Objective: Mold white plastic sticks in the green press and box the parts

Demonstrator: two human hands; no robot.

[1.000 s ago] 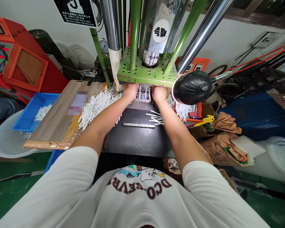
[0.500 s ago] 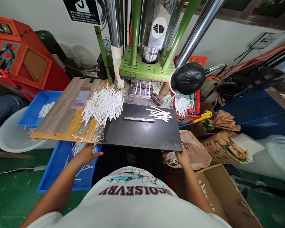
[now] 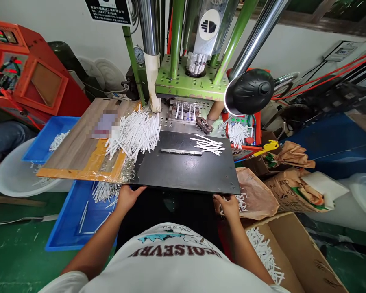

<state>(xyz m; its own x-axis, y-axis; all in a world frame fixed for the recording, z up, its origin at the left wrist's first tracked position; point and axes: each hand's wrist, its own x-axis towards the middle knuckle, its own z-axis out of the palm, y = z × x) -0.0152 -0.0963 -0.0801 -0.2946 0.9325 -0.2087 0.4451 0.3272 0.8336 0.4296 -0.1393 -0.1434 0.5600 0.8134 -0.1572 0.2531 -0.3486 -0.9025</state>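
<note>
My left hand [image 3: 129,198] is at the front edge of the work surface, near where the wooden board [image 3: 76,134] meets the black plate [image 3: 186,177]. Its thumb stretches right along the edge; the other fingers are mostly hidden beneath. At the plate's front right corner, my right hand [image 3: 231,206] has its thumb pointing left and its fingertips partly under the edge. Neither hand shows anything held. A narrow metal bar [image 3: 181,152] and a few loose white sticks [image 3: 209,145] lie on the plate. A large heap of white sticks [image 3: 136,132] covers the board's right end.
Behind the plate stands a green press [image 3: 192,87] over a metal mould [image 3: 184,110] with several white sticks. A black lamp [image 3: 250,92] overhangs the right. Blue trays [image 3: 64,234], a red basket [image 3: 256,130] and a cardboard box [image 3: 293,244] flank the surface.
Both hands have shifted inward along the front edge, the left one to the right and the right one slightly to the left. The view has moved a little; the sticks and bar lie as before.
</note>
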